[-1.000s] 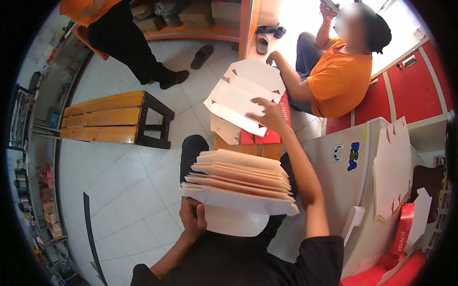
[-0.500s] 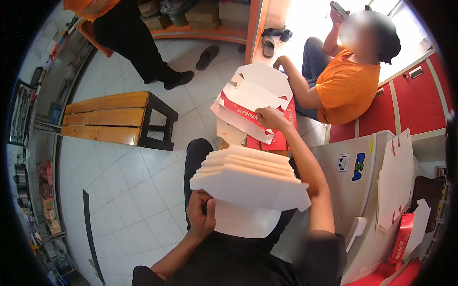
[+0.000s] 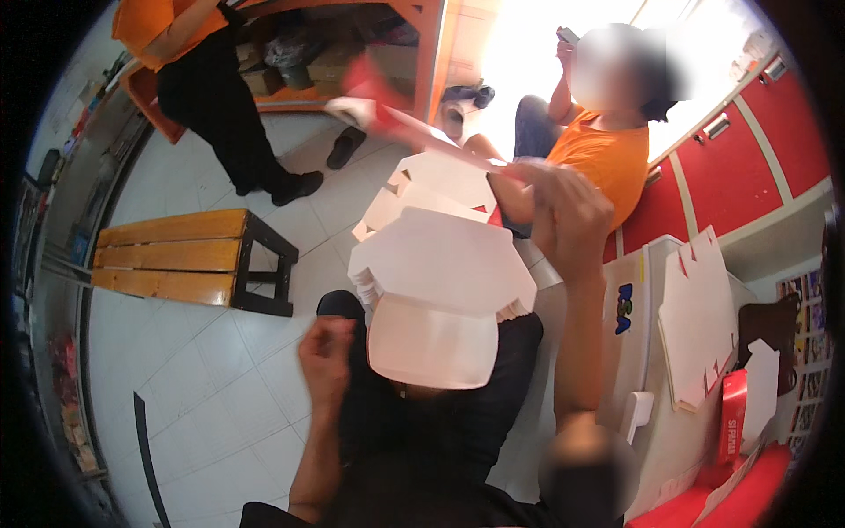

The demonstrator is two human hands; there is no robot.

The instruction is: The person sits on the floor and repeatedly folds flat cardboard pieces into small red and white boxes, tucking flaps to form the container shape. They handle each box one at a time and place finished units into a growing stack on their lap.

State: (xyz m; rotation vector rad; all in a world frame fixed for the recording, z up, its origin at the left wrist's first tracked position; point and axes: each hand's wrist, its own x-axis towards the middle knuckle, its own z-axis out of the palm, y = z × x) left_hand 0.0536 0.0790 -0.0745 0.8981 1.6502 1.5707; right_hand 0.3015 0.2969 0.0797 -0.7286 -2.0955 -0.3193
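A stack of white folding cartons (image 3: 440,264) rests on my lap, its upper sheet bent with a rounded panel toward me. My right hand (image 3: 572,211) is raised beyond the stack's right side. It grips one end of a red and white carton piece (image 3: 409,132), smeared by motion, which stretches up to the left. My left hand (image 3: 326,352) hangs beside the stack near my left knee, apart from it, with fingers curled and nothing visible in them. More opened white cartons (image 3: 431,180) lie just beyond the stack, partly hidden by it.
A slatted wooden bench (image 3: 172,260) stands to the left. A person in orange (image 3: 603,163) sits at the far right with a handheld device; another person (image 3: 211,114) stands at the far left. White carton sheets (image 3: 700,317) and a red carton (image 3: 732,418) are at my right.
My right hand has lifted the red and white carton piece up from the far pile. My left hand has let go of the white stack, which now lies farther forward over my lap.
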